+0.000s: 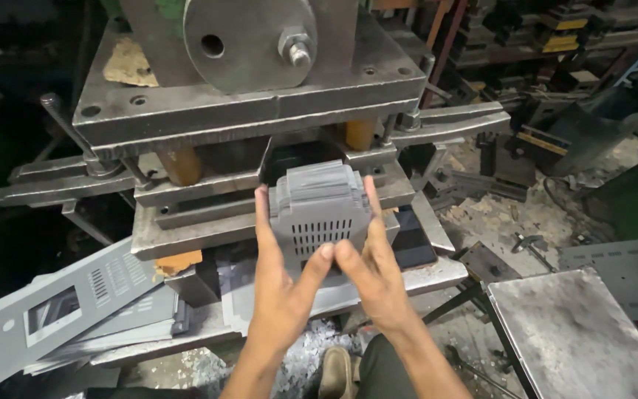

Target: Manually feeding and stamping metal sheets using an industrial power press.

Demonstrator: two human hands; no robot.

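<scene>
left hand [283, 270] and right hand [375, 260] raised, thumbs touching.

Around the steel press [252, 96] I saw a dim workshop: a debris-strewn floor [503, 222] to its right, cluttered shelves [555, 33] behind, a metal table [577, 332] nearer me.

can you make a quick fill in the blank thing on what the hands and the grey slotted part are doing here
1. The grey slotted part is held by ____ hands.
2. The flat grey panels lie to the person's ____.
3. The part is held in front of a metal ____.

Missing words: both; left; press
</scene>
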